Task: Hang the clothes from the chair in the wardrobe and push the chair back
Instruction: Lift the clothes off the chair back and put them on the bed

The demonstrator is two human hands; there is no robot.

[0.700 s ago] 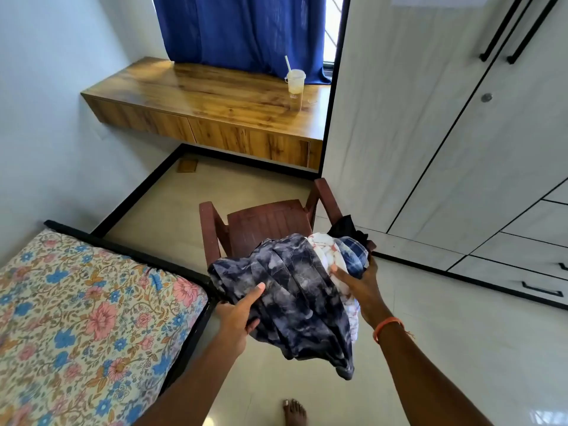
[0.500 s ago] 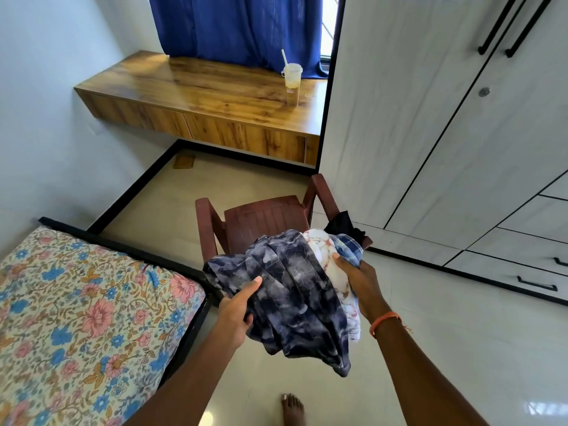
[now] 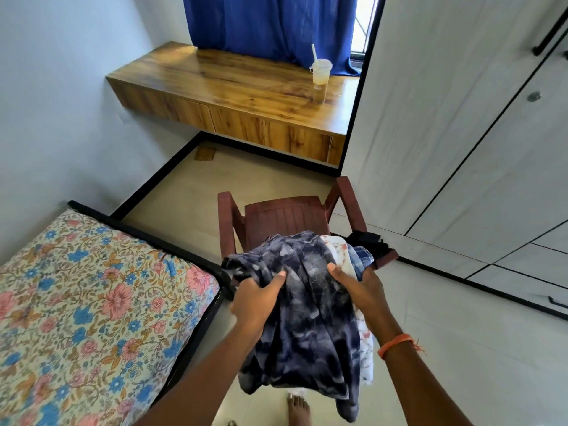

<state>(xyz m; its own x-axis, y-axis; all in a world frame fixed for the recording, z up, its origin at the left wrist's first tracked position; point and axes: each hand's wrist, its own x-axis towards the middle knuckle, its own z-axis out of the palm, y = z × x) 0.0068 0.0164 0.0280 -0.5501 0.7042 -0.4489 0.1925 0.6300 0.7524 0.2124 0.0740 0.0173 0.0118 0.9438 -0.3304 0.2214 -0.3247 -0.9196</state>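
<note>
Both hands have closed in on the bundle since the earlier frame, when the left hand merely touched its edge with a raised thumb and the right lay on the pale garments. Largest in view, the white wardrobe (image 3: 479, 142) fills the right side, its doors shut, black edging along its foot, with a strip of bare tiled floor (image 3: 461, 327) between it and the chair. One dark red plastic chair (image 3: 285, 215) stands ahead with its seat toward the wooden desk (image 3: 239, 96), its left arm just beside the corner of the floral bed (image 3: 92, 318). The clothes (image 3: 307, 309) hang over the chair's back: a navy mottled garment on top, draping low, with at least three more beside it, one white floral, one blue checked, one black. The left hand (image 3: 255, 299) grips a fold of the navy cloth, fingers curled; the right hand (image 3: 359, 290) grasps it from the other side.
</note>
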